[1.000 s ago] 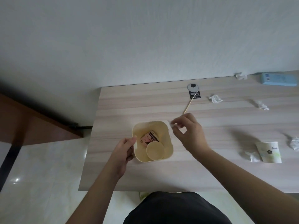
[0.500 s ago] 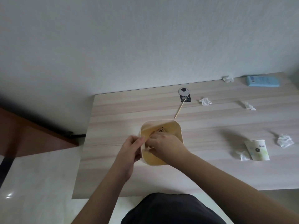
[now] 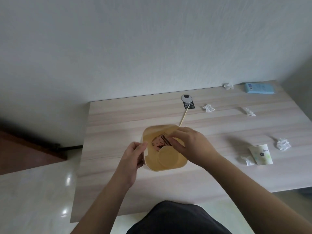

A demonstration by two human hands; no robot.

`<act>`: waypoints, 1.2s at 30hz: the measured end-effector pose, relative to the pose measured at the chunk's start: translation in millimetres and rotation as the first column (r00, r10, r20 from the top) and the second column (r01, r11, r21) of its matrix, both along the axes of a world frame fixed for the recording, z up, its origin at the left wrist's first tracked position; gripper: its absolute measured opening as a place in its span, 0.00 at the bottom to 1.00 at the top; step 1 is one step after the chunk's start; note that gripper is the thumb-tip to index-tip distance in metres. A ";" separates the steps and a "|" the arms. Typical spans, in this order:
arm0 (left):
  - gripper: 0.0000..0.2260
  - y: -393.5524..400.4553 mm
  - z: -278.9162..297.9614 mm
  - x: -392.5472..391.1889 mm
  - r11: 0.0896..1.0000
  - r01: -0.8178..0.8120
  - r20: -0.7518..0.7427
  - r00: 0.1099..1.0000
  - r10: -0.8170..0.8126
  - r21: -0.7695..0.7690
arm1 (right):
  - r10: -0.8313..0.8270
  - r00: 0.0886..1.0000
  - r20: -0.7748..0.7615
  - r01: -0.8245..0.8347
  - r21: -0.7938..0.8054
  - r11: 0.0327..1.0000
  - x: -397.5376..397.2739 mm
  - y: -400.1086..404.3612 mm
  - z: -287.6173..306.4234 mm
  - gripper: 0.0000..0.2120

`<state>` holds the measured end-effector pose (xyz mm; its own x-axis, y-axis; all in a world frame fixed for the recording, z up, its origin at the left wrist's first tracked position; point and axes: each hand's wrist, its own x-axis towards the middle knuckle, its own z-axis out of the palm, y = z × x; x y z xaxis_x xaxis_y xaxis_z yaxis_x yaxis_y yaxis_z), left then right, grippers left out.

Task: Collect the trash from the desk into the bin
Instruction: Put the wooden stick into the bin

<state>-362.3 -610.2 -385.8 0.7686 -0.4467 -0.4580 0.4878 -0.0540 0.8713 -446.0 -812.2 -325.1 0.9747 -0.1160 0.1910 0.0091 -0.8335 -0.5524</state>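
Lifted a little since half a second ago, my right hand hovers over the bin on the desk, fingers curled; whether they pinch anything I cannot tell. My left hand grips its rim. A cup and paper scraps lie right.

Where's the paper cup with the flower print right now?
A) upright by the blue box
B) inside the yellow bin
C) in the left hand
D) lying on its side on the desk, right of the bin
D: the paper cup lies tipped over on the desk, well right of the yellow bin, with a crumpled tissue against it.
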 end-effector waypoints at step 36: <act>0.12 -59.2 -14.1 77.7 0.982 -0.180 0.005 0.984 0.180 0.064 | -0.341 0.697 -0.631 0.678 0.424 0.600 123.8 -156.8 -186.1 0.09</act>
<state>-284.6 -669.4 -399.9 0.8332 -0.2711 -0.4820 0.4954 -0.0212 0.8684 -322.1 -969.0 -511.2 0.6450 -0.5401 -0.5405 -0.6883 -0.1034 -0.7180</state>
